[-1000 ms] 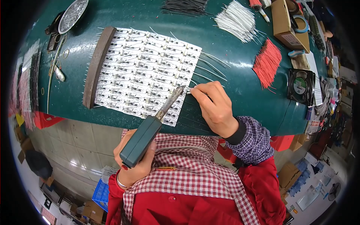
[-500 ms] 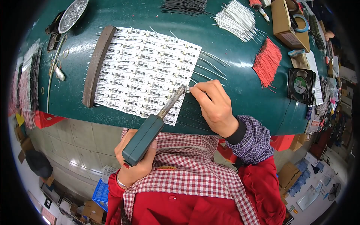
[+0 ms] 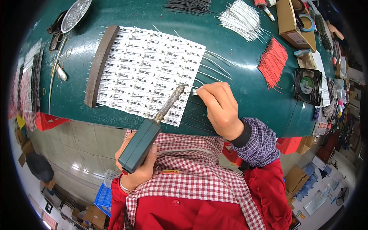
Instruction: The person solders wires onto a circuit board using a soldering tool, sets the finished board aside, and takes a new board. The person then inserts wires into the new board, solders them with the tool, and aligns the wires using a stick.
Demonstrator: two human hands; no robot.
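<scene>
My left hand [image 3: 142,173] is closed around the green handle of a soldering iron [image 3: 140,145]. The iron's tip points up and right, over the right-hand part of a white circuit board panel [image 3: 151,69] covered with small black parts and white wires. Beside the panel's right edge, my right hand [image 3: 221,109] pinches several short white wires [image 3: 194,92], whose ends stick out left of the fingertips. Other white wires [image 3: 218,68] reach rightward from the panel onto the green table. A dark bar [image 3: 100,69] lies across the panel's left edge.
Bundles of white wires [image 3: 240,20], red wires [image 3: 273,63] and black wires [image 3: 188,5] lie toward the back. At right stand a black fan [image 3: 308,87] and a cardboard box [image 3: 289,28]. A metal dish [image 3: 76,15] sits at far left, near a cord [image 3: 53,84].
The soldering iron has shifted left, its tip drawing away from my right fingertips. My right hand stays almost in place, and the white wire ends it pinches now show more plainly.
</scene>
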